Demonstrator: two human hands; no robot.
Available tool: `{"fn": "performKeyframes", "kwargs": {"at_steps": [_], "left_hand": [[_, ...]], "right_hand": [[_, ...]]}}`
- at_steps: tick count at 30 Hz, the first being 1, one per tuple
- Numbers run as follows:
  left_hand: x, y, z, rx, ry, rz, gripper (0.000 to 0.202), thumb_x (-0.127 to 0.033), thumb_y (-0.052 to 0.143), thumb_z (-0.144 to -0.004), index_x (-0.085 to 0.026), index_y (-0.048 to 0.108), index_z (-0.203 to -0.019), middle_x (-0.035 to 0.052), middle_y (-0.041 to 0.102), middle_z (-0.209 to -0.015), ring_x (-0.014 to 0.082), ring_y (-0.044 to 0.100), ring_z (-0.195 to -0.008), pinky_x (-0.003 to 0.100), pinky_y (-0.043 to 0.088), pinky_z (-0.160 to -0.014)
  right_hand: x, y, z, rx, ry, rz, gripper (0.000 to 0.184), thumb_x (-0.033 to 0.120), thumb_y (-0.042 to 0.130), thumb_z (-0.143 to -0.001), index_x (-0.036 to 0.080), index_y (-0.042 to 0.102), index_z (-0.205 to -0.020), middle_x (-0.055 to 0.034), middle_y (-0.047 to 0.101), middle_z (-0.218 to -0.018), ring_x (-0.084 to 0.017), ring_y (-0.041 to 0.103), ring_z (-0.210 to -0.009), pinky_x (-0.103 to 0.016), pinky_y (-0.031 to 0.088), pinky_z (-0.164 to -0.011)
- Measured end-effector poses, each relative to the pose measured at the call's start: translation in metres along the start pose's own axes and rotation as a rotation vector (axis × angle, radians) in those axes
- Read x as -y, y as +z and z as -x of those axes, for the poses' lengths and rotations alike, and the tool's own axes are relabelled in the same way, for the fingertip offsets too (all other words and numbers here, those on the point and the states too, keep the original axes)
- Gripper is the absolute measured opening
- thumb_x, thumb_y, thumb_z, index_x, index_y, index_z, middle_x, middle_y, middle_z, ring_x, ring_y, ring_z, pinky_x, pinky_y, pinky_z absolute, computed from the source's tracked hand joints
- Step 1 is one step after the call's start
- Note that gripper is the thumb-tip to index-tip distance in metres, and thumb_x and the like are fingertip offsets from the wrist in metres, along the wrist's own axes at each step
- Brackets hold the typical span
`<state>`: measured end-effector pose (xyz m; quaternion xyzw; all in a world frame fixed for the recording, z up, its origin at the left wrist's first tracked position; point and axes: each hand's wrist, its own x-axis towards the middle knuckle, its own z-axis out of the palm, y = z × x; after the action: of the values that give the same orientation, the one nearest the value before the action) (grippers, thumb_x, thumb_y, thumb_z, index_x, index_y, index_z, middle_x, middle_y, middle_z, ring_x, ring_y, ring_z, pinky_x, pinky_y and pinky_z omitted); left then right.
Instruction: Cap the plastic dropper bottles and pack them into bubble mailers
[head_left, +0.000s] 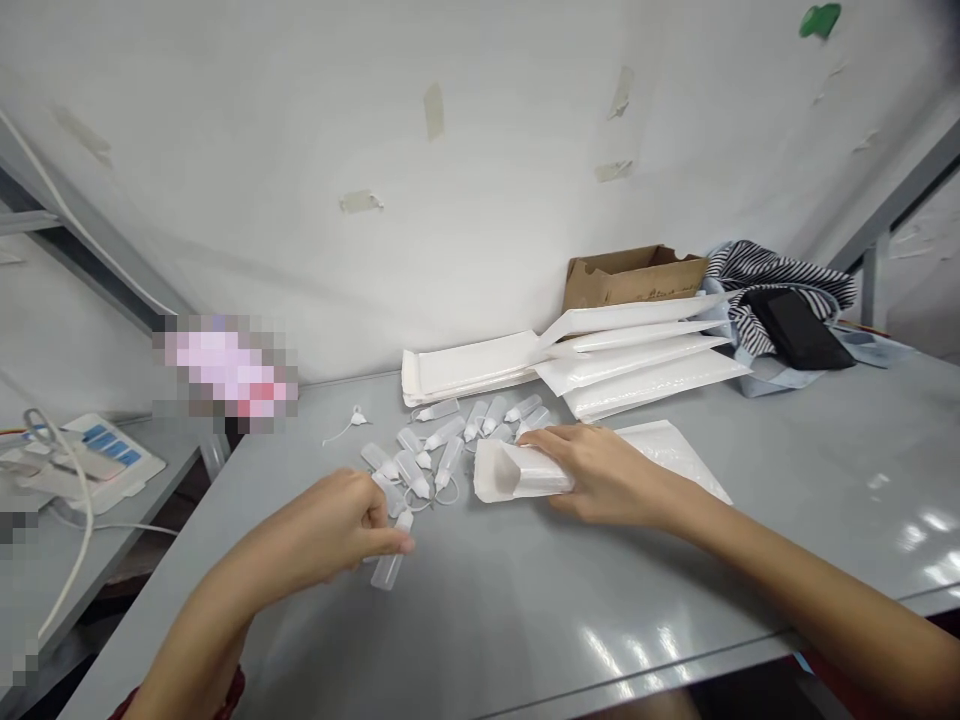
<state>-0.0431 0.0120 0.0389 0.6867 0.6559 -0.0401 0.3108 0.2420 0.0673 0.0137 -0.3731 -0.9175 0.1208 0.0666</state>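
Observation:
My left hand (pixel 349 525) is closed, its thumb lying across a small clear plastic dropper bottle (pixel 386 572) with a white cap. The bottle is tilted, cap end up and away from me; the fingertips behind it are hidden. Just beyond lies a loose cluster of similar bottles (pixel 411 474), some with thin cap straps. My right hand (pixel 600 470) grips a white padded envelope (pixel 536 472), squeezed so that its mouth gapes toward the left. Another white padded envelope (pixel 671 450) lies flat on the table behind my right forearm.
Against the wall, white padded envelopes (pixel 645 365) are stacked on the grey table (pixel 360 650). Behind them stands an open cardboard box (pixel 630 280). A striped cloth (pixel 787 265) and a black flat object (pixel 802 328) lie at right. A loose cap (pixel 358 415) sits back left.

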Motion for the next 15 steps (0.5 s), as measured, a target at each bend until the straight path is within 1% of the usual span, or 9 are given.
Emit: {"fn": "performKeyframes", "kwargs": {"at_steps": [3, 4, 6, 8, 9, 10, 12, 14, 15], "left_hand": [[-0.010, 0.014, -0.004, -0.064, 0.115, -0.064, 0.032, -0.033, 0.057, -0.066, -0.019, 0.041, -0.043, -0.0032, 0.041, -0.045, 0.0109, 0.040, -0.044, 0.023, 0.021, -0.042], [-0.014, 0.017, -0.004, -0.061, 0.152, -0.061, 0.029, -0.029, 0.057, -0.065, -0.019, 0.040, -0.043, -0.0032, 0.041, -0.046, 0.0111, 0.040, -0.047, 0.023, 0.022, -0.043], [-0.019, 0.017, -0.002, 0.016, 0.207, 0.010, 0.024, -0.026, 0.056, -0.065, -0.019, 0.040, -0.048, -0.0041, 0.043, -0.048, 0.0109, 0.041, -0.049, 0.022, 0.024, -0.044], [-0.022, 0.012, 0.001, 0.100, 0.235, 0.171, 0.021, -0.028, 0.058, -0.069, -0.019, 0.045, -0.056, -0.0051, 0.046, -0.051, 0.0103, 0.043, -0.050, 0.020, 0.029, -0.045], [-0.022, 0.008, 0.003, 0.113, 0.239, 0.276, 0.019, -0.032, 0.059, -0.071, -0.020, 0.048, -0.061, -0.0053, 0.049, -0.054, 0.0103, 0.045, -0.051, 0.020, 0.033, -0.046], [-0.023, 0.004, 0.004, 0.097, 0.245, 0.379, 0.018, -0.036, 0.059, -0.074, -0.020, 0.052, -0.068, -0.0050, 0.051, -0.057, 0.0106, 0.048, -0.051, 0.020, 0.036, -0.048], [-0.023, -0.002, 0.004, 0.009, 0.262, 0.520, 0.021, -0.041, 0.059, -0.077, -0.020, 0.057, -0.080, -0.0033, 0.057, -0.062, 0.0124, 0.054, -0.055, 0.021, 0.042, -0.051], [-0.024, -0.002, 0.000, -0.063, 0.277, 0.561, 0.023, -0.042, 0.060, -0.077, -0.020, 0.061, -0.086, -0.0014, 0.061, -0.065, 0.0141, 0.058, -0.059, 0.022, 0.044, -0.054], [-0.025, 0.000, -0.003, -0.078, 0.275, 0.556, 0.024, -0.042, 0.060, -0.077, -0.020, 0.063, -0.087, -0.0009, 0.062, -0.066, 0.0144, 0.059, -0.060, 0.022, 0.044, -0.054]], "right_hand": [[0.003, 0.003, 0.001, 0.001, -0.010, -0.020, 0.057, 0.017, 0.057, -0.068, 0.016, 0.048, -0.124, -0.0115, 0.062, -0.104, -0.025, 0.059, -0.087, -0.031, 0.040, -0.070], [0.004, 0.004, 0.002, 0.003, -0.012, -0.021, 0.060, 0.017, 0.057, -0.068, 0.015, 0.046, -0.127, -0.0125, 0.062, -0.106, -0.026, 0.059, -0.089, -0.033, 0.041, -0.072], [0.005, 0.007, 0.002, 0.010, -0.013, -0.023, 0.064, 0.019, 0.057, -0.067, 0.013, 0.043, -0.130, -0.0143, 0.061, -0.110, -0.028, 0.058, -0.092, -0.035, 0.042, -0.074], [0.007, 0.008, 0.002, 0.014, -0.010, -0.036, 0.066, 0.019, 0.056, -0.067, 0.012, 0.042, -0.130, -0.0156, 0.060, -0.112, -0.029, 0.058, -0.094, -0.037, 0.043, -0.075], [0.007, 0.008, 0.002, 0.014, -0.010, -0.047, 0.066, 0.018, 0.056, -0.066, 0.012, 0.042, -0.131, -0.0158, 0.060, -0.113, -0.029, 0.058, -0.095, -0.037, 0.043, -0.075], [0.008, 0.008, 0.001, 0.015, -0.012, -0.061, 0.066, 0.018, 0.056, -0.066, 0.012, 0.042, -0.131, -0.0157, 0.060, -0.113, -0.029, 0.058, -0.095, -0.037, 0.043, -0.075], [0.010, 0.008, 0.001, 0.015, -0.015, -0.086, 0.066, 0.017, 0.056, -0.067, 0.013, 0.041, -0.131, -0.0147, 0.060, -0.113, -0.029, 0.058, -0.096, -0.037, 0.043, -0.076], [0.012, 0.008, 0.002, 0.004, -0.013, -0.103, 0.065, 0.017, 0.055, -0.067, 0.014, 0.041, -0.131, -0.0141, 0.060, -0.112, -0.029, 0.058, -0.097, -0.036, 0.042, -0.076], [0.013, 0.008, 0.002, -0.007, -0.012, -0.110, 0.065, 0.017, 0.055, -0.067, 0.014, 0.041, -0.130, -0.0141, 0.060, -0.112, -0.029, 0.057, -0.097, -0.036, 0.042, -0.076]]}}
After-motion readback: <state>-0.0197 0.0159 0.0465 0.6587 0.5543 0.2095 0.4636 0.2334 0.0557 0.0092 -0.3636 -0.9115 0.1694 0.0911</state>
